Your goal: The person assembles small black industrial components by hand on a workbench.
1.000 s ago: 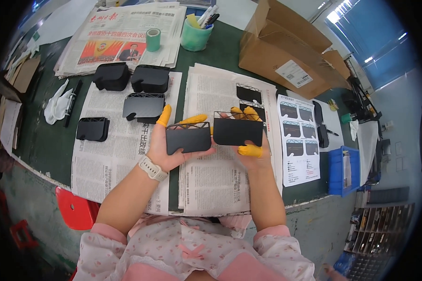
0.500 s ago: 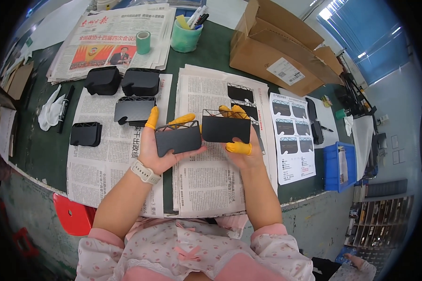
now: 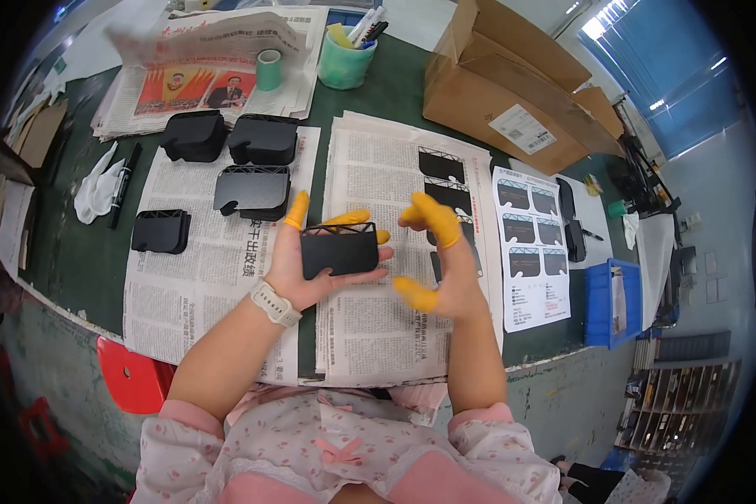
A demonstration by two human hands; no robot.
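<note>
My left hand is palm up, with yellow finger cots on some of its fingers. On its palm and fingers rests a thin black plate with a lattice strip along its top edge and a notch at the bottom; whether more than one plate lies there I cannot tell. To the right, my right hand is empty, its yellow-capped thumb and fingers spread apart. Several similar plates lie in a column on the newspaper beyond it. Stacks of such plates stand on the left newspaper.
A printed sheet with pictures of plates lies at the right, beside a blue bin. Further back are a cardboard box, a cup of markers and a green tape roll on newspapers. A white crumpled cloth and a black marker lie at far left.
The plate that my right hand held has left that hand, which has opened. One plate shows in my left hand where two were seen side by side across both hands.
</note>
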